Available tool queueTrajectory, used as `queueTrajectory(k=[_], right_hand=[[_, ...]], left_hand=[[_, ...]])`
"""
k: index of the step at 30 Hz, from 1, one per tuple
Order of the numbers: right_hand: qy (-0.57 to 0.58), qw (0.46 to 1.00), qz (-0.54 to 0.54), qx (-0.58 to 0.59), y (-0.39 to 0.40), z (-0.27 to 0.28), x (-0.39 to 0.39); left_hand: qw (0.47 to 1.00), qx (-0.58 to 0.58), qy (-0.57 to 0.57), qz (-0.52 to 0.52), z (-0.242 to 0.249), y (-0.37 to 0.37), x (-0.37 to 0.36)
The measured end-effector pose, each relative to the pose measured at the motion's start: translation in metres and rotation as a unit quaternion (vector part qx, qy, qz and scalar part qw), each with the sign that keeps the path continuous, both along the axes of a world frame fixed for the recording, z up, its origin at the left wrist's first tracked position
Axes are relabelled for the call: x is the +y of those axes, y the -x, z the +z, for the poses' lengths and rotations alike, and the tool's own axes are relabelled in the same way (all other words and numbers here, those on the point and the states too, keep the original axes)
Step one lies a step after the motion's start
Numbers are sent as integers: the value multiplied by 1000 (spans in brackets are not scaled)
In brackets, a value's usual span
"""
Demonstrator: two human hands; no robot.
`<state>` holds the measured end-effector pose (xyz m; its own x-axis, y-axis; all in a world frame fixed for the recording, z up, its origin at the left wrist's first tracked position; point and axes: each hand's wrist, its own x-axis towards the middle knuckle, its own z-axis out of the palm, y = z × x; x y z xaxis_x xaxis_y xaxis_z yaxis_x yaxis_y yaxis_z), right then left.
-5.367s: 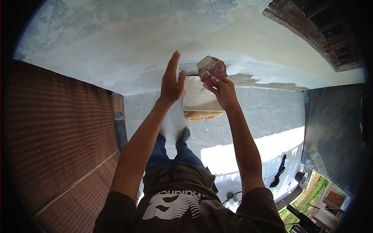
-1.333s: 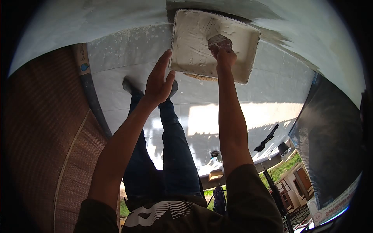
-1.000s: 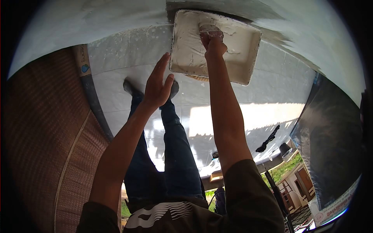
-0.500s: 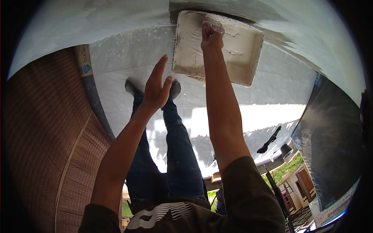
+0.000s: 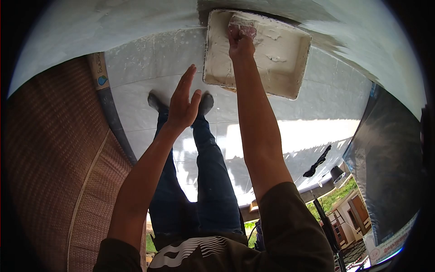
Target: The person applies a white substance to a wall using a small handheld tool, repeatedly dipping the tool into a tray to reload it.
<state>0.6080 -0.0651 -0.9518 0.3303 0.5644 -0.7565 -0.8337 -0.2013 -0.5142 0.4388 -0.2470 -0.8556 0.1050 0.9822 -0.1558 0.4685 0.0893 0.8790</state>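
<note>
My right hand is closed around a putty knife smeared with white paste, its handle mostly hidden in my fingers. The blade is over the upper left part of a shallow rectangular tray, among the paste. Ridged white paste coats the tray's bottom, and dried splashes mark its rim. Fingers stretched out and thumb apart, my left hand hovers left of the tray and touches nothing.
A partly coated grey wall rises just beyond the tray. Grey floor tiles bear white specks. A woven brown mat stands on the left, a dark sheet on the right. A black strip lies on the sunlit floor.
My right hand has shifted slightly left within the tray, and more of the putty knife's blade shows. My left hand keeps its outstretched pose.
</note>
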Motion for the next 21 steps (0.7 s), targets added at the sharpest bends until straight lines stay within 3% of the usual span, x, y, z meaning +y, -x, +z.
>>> queueTrajectory(k=[8, 10, 16, 21], right_hand=[[-28, 997, 69, 32, 5, 4, -7], [-37, 988, 130, 76, 4, 12, -11], [-30, 973, 137, 185, -9, 44, -42], [-133, 939, 166, 270, -37, 73, -93]], left_hand=[[1000, 0, -4, 1, 2, 4, 0], [1000, -3, -11, 0, 4, 5, 1], [999, -1, -36, 12, 26, 11, 11], [997, -6, -73, 17, 63, 10, 27]])
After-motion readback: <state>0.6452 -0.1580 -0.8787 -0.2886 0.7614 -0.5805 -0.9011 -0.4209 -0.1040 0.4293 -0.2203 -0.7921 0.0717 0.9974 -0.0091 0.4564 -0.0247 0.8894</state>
